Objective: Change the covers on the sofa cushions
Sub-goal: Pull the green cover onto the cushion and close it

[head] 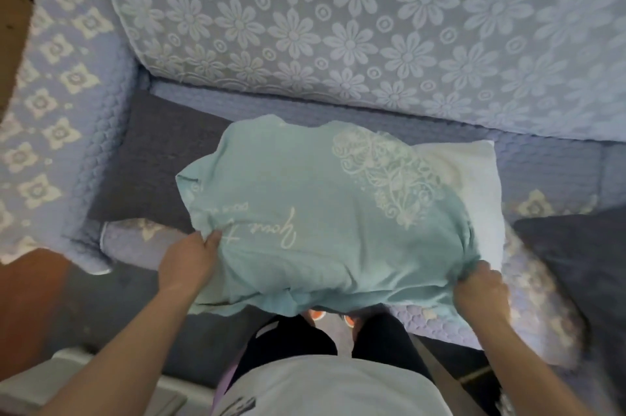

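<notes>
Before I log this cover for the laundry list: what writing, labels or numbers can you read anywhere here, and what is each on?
"Your": white script on the teal cushion cover, seen upside down from the head camera; the reading is uncertain.
More script follows beside the left hand, and a smaller line sits above it: both too blurred to read.
Dark print on the person's white shirt: cut off, unreadable.
No other text, brand or number shows.

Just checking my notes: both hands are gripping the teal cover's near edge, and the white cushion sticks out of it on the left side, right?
Not quite. In the head view the left hand and right hand do grip the teal cover at its near edge, but the white cushion sticks out on the right side.
</notes>
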### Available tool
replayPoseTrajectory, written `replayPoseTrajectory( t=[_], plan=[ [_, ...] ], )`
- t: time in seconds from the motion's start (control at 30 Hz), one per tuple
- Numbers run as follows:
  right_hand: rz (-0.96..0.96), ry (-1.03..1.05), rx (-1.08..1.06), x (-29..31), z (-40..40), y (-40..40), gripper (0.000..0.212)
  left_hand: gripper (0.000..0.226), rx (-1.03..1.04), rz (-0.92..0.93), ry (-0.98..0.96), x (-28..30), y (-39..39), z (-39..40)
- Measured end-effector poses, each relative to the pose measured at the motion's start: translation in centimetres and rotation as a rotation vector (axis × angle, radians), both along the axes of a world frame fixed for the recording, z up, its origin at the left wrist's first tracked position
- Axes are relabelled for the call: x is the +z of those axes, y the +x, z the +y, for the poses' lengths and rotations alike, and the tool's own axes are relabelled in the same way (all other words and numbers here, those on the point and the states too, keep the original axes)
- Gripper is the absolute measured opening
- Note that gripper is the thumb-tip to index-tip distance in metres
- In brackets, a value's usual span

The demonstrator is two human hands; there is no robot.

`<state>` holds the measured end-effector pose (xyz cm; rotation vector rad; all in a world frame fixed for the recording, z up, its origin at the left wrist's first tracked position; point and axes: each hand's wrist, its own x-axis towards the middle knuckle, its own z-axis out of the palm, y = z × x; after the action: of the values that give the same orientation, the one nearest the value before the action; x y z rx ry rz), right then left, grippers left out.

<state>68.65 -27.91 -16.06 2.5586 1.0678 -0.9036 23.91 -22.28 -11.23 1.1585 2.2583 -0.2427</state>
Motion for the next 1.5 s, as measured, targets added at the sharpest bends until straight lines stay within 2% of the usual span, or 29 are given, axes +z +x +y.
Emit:
replayPoseTrajectory(
  t=[0.07,0.1,0.13,0.2,0.27,0.4,0.53,0.63,0.73,0.8,0.93,1.03,1.1,1.13,1.23,1.33,1.4,1.5],
  plan=[
    [-0.035,0.153,-0.076,0.5,1.9,-0.9,0.057,0.047,0.008,0.044,-0.045,-0.3,-0.8,-0.4],
    [-0.043,0.248,-0.068,1.1,3.3,-1.3,0.066,0.04,0.026,0.035,0.0,-0.3,-0.9,-0.3],
    [-0.03,0.36,-0.015,1.3,5.1,-2.1,0.067,0.037,0.052,0.004,0.107,-0.2,-0.8,0.2],
    [0.062,0.547,0.172,1.3,9.8,-4.3,0.057,0.03,0.136,-0.077,0.338,-0.1,-0.2,2.1],
    [0.144,0.624,0.313,0.7,15.2,-7.0,0.05,0.016,0.287,-0.156,0.425,0.2,0.8,4.6],
    [0.238,0.51,0.435,-1.2,24.4,-12.5,0.051,0.036,0.481,-0.253,0.323,-1.7,0.3,8.8],
    [0.326,0.317,0.555,-2.7,27.9,-16.0,0.06,0.011,0.554,-0.401,0.176,-2.6,-1.3,9.9],
    [0.447,0.276,0.616,-2.4,28.8,-19.2,0.063,0.014,0.617,-0.496,0.189,-2.1,-2.6,10.0],
    [0.503,0.2,0.672,-1.9,29.6,-21.8,0.059,0.007,0.58,-0.466,0.152,-2.2,-3.0,9.9],
    [0.549,0.18,0.692,-1.4,30.3,-23.5,0.058,0.023,0.577,-0.421,0.134,-2.7,-3.1,10.4],
    [0.595,0.079,0.79,0.1,30.9,-24.7,0.058,0.064,0.622,-0.432,0.216,-3.8,-4.0,12.4],
    [0.668,-0.046,0.853,1.6,29.0,-23.4,0.063,0.096,0.672,-0.548,0.216,-4.7,-5.2,13.6],
    [0.735,-0.112,0.853,2.3,26.7,-22.5,0.068,0.102,0.525,-0.543,0.081,-5.0,-5.7,13.8],
    [0.778,-0.144,0.839,2.6,25.4,-22.2,0.063,0.096,0.419,-0.499,0.021,-5.1,-6.0,13.7],
    [0.895,-0.186,0.735,2.1,22.7,-21.9,0.05,0.061,0.22,-0.417,-0.035,-4.2,-6.6,14.1],
    [0.903,-0.134,0.677,0.7,22.0,-22.3,0.059,0.079,0.006,-0.321,-0.168,-4.1,-8.0,14.4],
    [0.898,-0.117,0.606,0.5,22.1,-22.3,0.061,0.077,-0.038,-0.247,-0.188,-4.2,-8.0,14.1],
    [1.029,-0.134,0.467,1.0,22.0,-22.1,0.055,0.045,-0.027,-0.319,-0.155,-4.2,-6.8,12.4]
  ],
)
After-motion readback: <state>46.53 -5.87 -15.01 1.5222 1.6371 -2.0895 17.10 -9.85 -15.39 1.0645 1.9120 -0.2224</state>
